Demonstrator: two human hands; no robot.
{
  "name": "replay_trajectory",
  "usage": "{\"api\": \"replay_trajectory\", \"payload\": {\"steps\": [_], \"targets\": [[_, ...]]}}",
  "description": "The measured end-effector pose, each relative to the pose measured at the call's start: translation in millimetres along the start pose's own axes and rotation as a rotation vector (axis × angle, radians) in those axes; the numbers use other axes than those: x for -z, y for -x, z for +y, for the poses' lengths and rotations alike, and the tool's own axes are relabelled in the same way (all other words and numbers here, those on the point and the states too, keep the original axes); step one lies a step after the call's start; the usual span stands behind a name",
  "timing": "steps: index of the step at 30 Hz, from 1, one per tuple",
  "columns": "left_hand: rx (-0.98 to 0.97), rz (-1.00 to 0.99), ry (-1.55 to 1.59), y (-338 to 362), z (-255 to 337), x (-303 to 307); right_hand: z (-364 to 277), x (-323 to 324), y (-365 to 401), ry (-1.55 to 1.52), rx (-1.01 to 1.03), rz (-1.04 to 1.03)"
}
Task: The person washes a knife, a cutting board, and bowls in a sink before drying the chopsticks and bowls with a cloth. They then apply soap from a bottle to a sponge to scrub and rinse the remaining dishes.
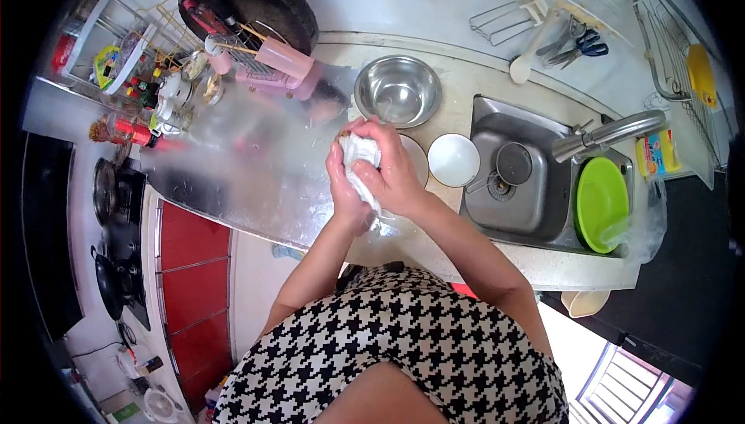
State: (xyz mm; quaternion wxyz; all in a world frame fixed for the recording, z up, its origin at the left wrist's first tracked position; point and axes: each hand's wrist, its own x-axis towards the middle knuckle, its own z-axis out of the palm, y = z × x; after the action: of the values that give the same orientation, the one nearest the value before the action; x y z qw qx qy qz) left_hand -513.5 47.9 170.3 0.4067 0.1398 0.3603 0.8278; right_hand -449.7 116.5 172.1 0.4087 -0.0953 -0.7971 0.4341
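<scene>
Both hands are together above the counter, near the middle of the view. A white, cloth-like thing (362, 155) is held between them. My left hand (345, 191) wraps round its left side, and my right hand (390, 166) closes over it from the right. One end of the white thing hangs down between the wrists. Just behind the hands stands a steel bowl (397, 92). To their right is a white bowl (454, 160), with another white dish (417, 159) partly hidden by my right hand.
At the right, a steel sink (516, 199) holds a small strainer-like item, with a faucet (609, 135) above and a green basin (602, 205) beside it. Pink containers (283, 67), a large dark wok (248, 6) and bottles (143, 92) stand at the back left.
</scene>
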Motion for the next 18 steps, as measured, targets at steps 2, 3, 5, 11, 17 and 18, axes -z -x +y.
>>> {"api": "replay_trajectory", "payload": {"steps": [2,3,5,11,17,18], "targets": [[-0.135,-0.064,-0.158,-4.1,-8.3,8.0,19.5,-5.1,13.3,-0.037,-0.056,0.016],[-0.147,-0.072,-0.160,-4.9,-10.8,10.7,26.0,-5.6,16.2,0.019,0.010,0.036],[-0.172,-0.087,-0.163,-6.8,-14.2,16.0,42.3,-5.1,27.9,0.076,-0.064,-0.026],[-0.164,0.038,-0.231,-14.3,-24.6,39.3,65.0,8.5,52.0,0.338,-0.156,-0.252],[-0.111,0.025,-0.299,-19.2,-24.4,45.4,55.5,13.0,43.1,0.216,-0.175,-0.144],[-0.104,0.016,-0.334,-18.5,-26.7,44.8,45.7,11.3,37.8,0.211,-0.144,-0.138]]}}
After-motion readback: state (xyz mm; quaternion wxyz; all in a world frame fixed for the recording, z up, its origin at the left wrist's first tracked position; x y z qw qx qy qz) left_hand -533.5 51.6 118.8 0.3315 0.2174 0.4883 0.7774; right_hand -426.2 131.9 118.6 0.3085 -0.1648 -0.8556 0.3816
